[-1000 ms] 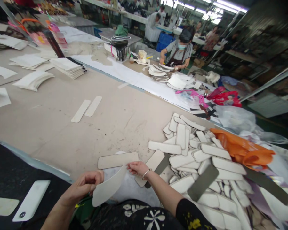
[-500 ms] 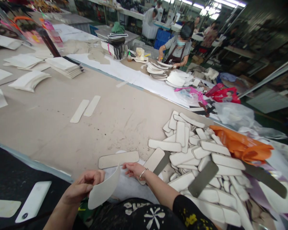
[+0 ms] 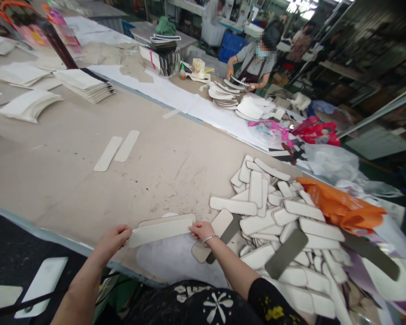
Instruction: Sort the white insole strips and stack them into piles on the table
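Observation:
Between my two hands a thin, cream-white strip with rounded corners is stretched out lengthwise. My left hand pinches its left end, and my right hand grips the right end. Just behind it lies a similar strip with a dark edge, partly covered by the held one; I cannot tell whether they touch. Under my right wrist a beige strip rests on a dark grey strip. White paper lies below my hands at the table's near edge.
A large heap of pale, dark-edged strips sits at right, beside an orange bag. Two pale strips lie mid-table. Stacks of white pieces stand at far left. Across the table a person handles curved pieces.
My right hand has taken hold of the strip's free end. The strip, bent and hanging from my left hand before, is now flattened and raised in front of the dark-edged strip.

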Demonstrator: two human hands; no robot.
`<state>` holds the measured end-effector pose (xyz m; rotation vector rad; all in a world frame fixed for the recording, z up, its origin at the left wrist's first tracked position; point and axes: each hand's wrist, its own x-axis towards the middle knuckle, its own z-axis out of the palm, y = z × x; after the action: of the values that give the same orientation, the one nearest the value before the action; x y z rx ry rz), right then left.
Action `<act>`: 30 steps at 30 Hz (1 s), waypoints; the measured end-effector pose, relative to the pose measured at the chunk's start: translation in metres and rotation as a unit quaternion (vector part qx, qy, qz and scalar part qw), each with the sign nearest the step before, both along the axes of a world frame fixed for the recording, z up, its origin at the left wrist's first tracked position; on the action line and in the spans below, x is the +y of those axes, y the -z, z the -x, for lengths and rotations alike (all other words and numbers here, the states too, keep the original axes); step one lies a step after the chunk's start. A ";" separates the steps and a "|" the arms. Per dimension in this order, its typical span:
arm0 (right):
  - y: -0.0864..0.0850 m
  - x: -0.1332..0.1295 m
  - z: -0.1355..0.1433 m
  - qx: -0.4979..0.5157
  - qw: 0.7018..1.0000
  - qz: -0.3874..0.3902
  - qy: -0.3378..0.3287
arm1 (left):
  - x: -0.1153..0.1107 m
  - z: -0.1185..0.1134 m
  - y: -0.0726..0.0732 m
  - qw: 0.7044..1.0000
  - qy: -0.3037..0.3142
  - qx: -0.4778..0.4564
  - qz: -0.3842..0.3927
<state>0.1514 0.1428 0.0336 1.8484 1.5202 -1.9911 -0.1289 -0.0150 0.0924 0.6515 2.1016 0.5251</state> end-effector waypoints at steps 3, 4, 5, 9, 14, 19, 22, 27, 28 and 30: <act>0.002 0.011 -0.001 -0.046 0.998 -0.044 -0.024 | 0.010 0.007 0.024 0.994 0.062 0.065 0.068; 0.003 0.014 0.000 -0.061 0.996 -0.057 -0.035 | 0.014 0.007 0.030 0.991 0.073 0.078 0.080; 0.005 0.016 0.001 -0.076 0.994 -0.070 -0.047 | 0.017 0.007 0.036 0.989 0.080 0.087 0.087; 0.014 0.020 0.002 -0.130 0.981 -0.110 -0.090 | 0.027 0.005 0.050 0.986 0.089 0.110 0.091; 0.024 0.020 0.001 -0.163 0.969 -0.139 -0.124 | 0.028 0.004 0.061 0.983 0.095 0.126 0.098; 0.027 0.021 0.000 -0.176 0.960 -0.155 -0.152 | 0.026 0.002 0.065 0.983 0.091 0.124 0.103; 0.028 0.022 0.000 -0.179 0.956 -0.159 -0.170 | 0.025 0.002 0.066 0.984 0.091 0.117 0.096; 0.026 0.022 0.001 -0.179 0.950 -0.168 -0.192 | 0.021 0.000 0.064 0.986 0.082 0.114 0.093; 0.025 0.022 0.001 -0.180 0.949 -0.170 -0.195 | 0.021 -0.001 0.063 0.986 0.080 0.115 0.093; 0.023 0.022 0.001 -0.185 0.946 -0.174 -0.200 | 0.021 -0.003 0.061 0.985 0.077 0.120 0.096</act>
<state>0.1502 0.1651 0.0104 1.7008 2.0055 -1.1834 -0.1256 0.0064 0.0315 0.7896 2.2665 0.1603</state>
